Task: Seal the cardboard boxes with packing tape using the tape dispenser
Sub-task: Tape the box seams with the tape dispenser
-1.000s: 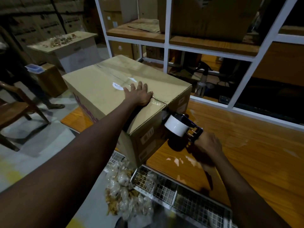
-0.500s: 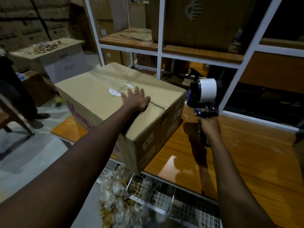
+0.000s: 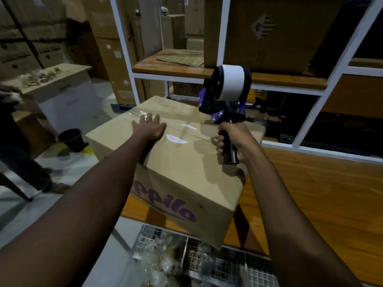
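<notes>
The cardboard box with purple lettering sits on the orange wooden surface, its near corner overhanging the edge. The left hand lies flat on the box top, fingers spread, at the centre seam, where clear tape glistens at the far end. A white sticker lies on the seam just right of that hand.

The right hand is wrapped tightly round the black handle of the purple tape dispenser, held upright over the right part of the box, with the white tape roll uppermost. Whether its mouth touches the box cannot be told.

Close behind the box stands a white shelf frame carrying a large carton. Below the near edge is a wire basket with plastic bags. On the floor to the left stands a black bucket, with another person's leg and a white table beyond.
</notes>
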Action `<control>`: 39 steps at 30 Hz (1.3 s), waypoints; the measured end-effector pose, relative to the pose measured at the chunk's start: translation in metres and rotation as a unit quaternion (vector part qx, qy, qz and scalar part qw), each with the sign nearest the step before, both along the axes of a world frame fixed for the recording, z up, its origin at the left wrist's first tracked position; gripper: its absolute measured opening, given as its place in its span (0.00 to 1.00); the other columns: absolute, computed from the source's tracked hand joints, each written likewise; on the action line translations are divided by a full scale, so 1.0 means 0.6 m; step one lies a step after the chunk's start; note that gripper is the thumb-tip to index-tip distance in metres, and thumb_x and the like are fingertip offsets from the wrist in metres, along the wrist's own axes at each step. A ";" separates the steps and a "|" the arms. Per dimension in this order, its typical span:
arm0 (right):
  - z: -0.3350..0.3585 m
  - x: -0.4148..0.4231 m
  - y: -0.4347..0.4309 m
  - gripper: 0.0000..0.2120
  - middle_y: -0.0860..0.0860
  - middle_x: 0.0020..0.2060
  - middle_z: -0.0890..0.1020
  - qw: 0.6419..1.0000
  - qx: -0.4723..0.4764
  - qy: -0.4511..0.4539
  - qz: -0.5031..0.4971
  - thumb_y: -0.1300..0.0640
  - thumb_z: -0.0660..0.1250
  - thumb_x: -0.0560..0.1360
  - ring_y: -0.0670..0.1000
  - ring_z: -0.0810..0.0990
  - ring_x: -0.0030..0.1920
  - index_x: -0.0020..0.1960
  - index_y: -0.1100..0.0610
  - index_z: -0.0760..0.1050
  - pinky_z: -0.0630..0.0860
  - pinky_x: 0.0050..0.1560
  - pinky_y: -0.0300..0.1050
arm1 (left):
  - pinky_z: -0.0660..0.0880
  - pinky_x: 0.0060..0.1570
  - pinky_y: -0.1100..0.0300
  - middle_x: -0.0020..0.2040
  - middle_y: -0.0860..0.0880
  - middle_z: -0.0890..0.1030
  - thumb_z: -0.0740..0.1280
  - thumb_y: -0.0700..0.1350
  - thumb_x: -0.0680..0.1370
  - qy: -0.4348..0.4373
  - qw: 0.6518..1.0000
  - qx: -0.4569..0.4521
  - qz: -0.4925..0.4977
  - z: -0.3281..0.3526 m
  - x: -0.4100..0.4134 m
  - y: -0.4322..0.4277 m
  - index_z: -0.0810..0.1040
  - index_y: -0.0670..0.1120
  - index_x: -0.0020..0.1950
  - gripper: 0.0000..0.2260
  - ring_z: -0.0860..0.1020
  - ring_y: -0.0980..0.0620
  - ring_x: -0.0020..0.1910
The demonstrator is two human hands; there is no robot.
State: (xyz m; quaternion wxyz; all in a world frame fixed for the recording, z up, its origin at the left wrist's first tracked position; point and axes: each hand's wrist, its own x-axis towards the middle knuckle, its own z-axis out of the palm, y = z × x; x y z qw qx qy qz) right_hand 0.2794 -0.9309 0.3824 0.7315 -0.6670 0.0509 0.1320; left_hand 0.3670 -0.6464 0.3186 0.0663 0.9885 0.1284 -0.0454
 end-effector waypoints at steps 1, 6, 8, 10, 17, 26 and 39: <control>-0.002 0.002 0.026 0.09 0.53 0.26 0.68 1.000 0.006 0.003 0.001 0.61 0.60 0.78 0.51 0.66 0.25 0.39 0.56 0.69 0.65 0.29 0.43 | 0.43 0.75 0.35 0.82 0.48 0.45 0.43 0.64 0.82 0.004 1.000 0.000 0.002 0.003 0.009 0.024 0.47 0.54 0.81 0.30 0.45 0.43 0.80; -0.014 0.013 0.112 0.08 0.51 0.24 0.68 1.000 0.007 0.009 -0.006 0.62 0.59 0.77 0.50 0.66 0.24 0.39 0.56 0.69 0.65 0.27 0.42 | 0.48 0.74 0.33 0.82 0.48 0.44 0.41 0.71 0.77 0.030 1.000 -0.006 0.006 0.006 0.068 0.148 0.45 0.57 0.81 0.35 0.48 0.39 0.79; -0.020 0.017 0.121 0.08 0.51 0.24 0.68 1.000 -0.005 0.008 -0.008 0.62 0.59 0.77 0.50 0.66 0.24 0.39 0.56 0.69 0.65 0.27 0.41 | 0.52 0.72 0.31 0.82 0.50 0.44 0.41 0.76 0.72 0.053 0.998 -0.014 0.022 0.001 0.093 0.185 0.43 0.63 0.79 0.38 0.52 0.37 0.79; -0.026 0.019 0.119 0.08 0.51 0.25 0.68 1.000 -0.013 0.018 -0.013 0.62 0.59 0.76 0.51 0.65 0.24 0.38 0.56 0.69 0.64 0.27 0.41 | 0.56 0.71 0.31 0.82 0.48 0.47 0.42 0.79 0.69 0.066 0.997 -0.018 0.028 0.002 0.107 0.203 0.43 0.66 0.78 0.39 0.54 0.35 0.78; -0.021 -0.003 0.063 0.12 0.50 0.24 0.67 0.998 0.004 0.036 -0.043 0.61 0.58 0.78 0.49 0.65 0.23 0.36 0.55 0.68 0.64 0.26 0.40 | 0.65 0.70 0.41 0.80 0.40 0.57 0.43 0.73 0.76 0.078 0.996 0.043 0.002 0.011 0.077 0.130 0.41 0.59 0.80 0.36 0.62 0.35 0.75; -0.041 -0.099 -0.085 0.11 0.50 0.27 0.65 0.996 0.049 0.075 -0.020 0.58 0.59 0.79 0.49 0.64 0.23 0.38 0.57 0.66 0.64 0.24 0.40 | 0.83 0.42 0.47 0.58 0.38 0.77 0.50 0.55 0.85 0.105 0.936 -0.331 -0.052 0.029 -0.107 -0.072 0.51 0.46 0.81 0.27 0.83 0.38 0.42; -0.043 -0.288 -0.295 0.09 0.48 0.24 0.66 0.980 0.140 0.142 0.024 0.54 0.63 0.71 0.46 0.64 0.22 0.35 0.56 0.68 0.63 0.25 0.39 | 0.67 0.39 0.57 0.56 0.44 0.82 0.67 0.69 0.71 -0.170 0.955 -0.044 -0.241 -0.051 -0.371 -0.317 0.56 0.55 0.80 0.42 0.80 0.43 0.54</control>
